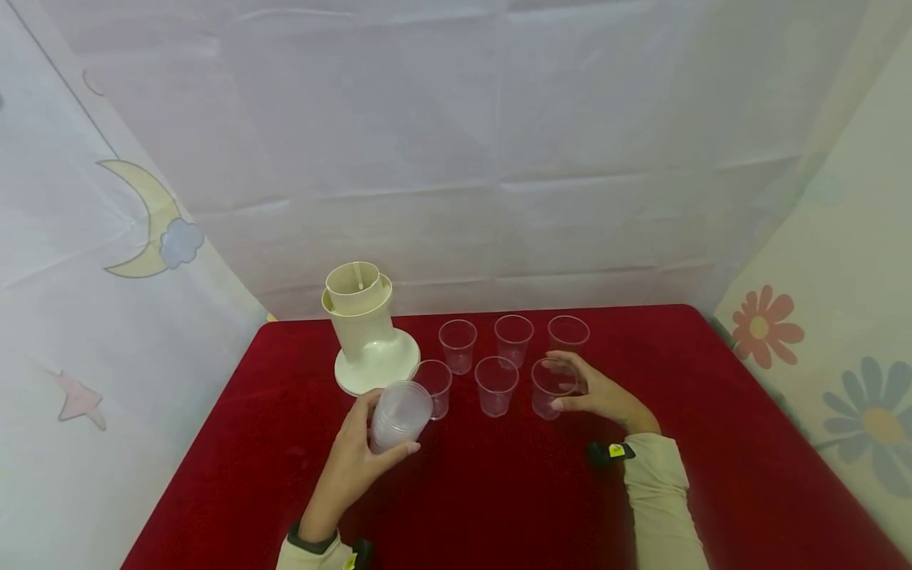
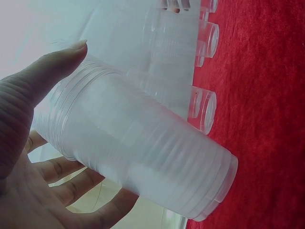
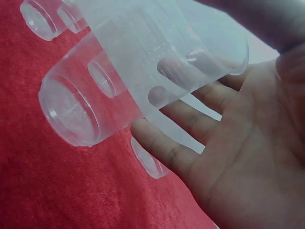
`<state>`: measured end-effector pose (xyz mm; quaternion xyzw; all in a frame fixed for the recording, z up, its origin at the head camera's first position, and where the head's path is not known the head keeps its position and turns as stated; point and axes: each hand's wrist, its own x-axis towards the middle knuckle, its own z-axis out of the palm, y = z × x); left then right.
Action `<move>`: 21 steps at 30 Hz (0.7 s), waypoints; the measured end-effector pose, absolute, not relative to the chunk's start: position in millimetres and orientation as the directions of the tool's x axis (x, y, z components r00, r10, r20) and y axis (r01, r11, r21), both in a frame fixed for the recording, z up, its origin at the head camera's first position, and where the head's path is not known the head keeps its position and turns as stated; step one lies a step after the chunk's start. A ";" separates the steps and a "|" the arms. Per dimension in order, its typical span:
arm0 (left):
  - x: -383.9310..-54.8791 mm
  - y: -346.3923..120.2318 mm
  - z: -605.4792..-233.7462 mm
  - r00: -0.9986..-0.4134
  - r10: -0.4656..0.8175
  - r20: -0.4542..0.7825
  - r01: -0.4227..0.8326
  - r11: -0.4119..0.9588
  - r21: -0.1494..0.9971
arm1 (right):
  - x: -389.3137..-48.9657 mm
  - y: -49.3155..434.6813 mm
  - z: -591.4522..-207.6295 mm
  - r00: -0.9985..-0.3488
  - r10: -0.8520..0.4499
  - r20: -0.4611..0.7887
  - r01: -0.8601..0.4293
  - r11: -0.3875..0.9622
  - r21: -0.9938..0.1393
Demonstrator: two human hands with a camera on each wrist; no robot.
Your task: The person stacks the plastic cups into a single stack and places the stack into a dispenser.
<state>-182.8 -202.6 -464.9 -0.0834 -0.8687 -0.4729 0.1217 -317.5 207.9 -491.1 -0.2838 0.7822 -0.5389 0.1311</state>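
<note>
My left hand [image 1: 349, 463] holds a tilted stack of clear plastic cups [image 1: 400, 416], thumb on one side and fingers on the other. In the left wrist view the nested cups [image 2: 143, 143] slant with their bases toward the red cloth. On the right, my right hand [image 1: 606, 400] grips the plastic cup [image 1: 544, 389] at the right end of the front row. Fingers show through that cup's wall [image 3: 114, 62] in the right wrist view. Two more cups, a middle one [image 1: 496, 388] and a left one [image 1: 438, 388], share its row.
Behind stand three more clear cups, the left [image 1: 457, 344], the middle [image 1: 514, 336] and the right [image 1: 568, 331]. A cream plastic holder [image 1: 362, 328] on a round base is at the back left. Red cloth [image 1: 484, 499] covers the table, with printed curtains [image 1: 463, 198] around it.
</note>
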 end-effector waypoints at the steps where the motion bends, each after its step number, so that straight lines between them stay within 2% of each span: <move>1: -182.8 -202.5 -464.8 -0.957 0.030 0.290 0.260 0.538 0.802 | -317.7 207.6 -491.8 -0.804 -0.586 0.100 -0.303 0.259 -0.917; 14: -182.4 -201.6 -463.8 -0.954 0.035 0.299 0.271 0.532 0.802 | -310.7 203.8 -476.3 -0.826 -0.552 0.109 -0.290 0.252 -0.923; 21: -181.9 -201.9 -464.0 -0.955 0.032 0.294 0.265 0.534 0.803 | -302.5 197.6 -452.9 -0.823 -0.538 0.181 -0.335 0.203 -0.920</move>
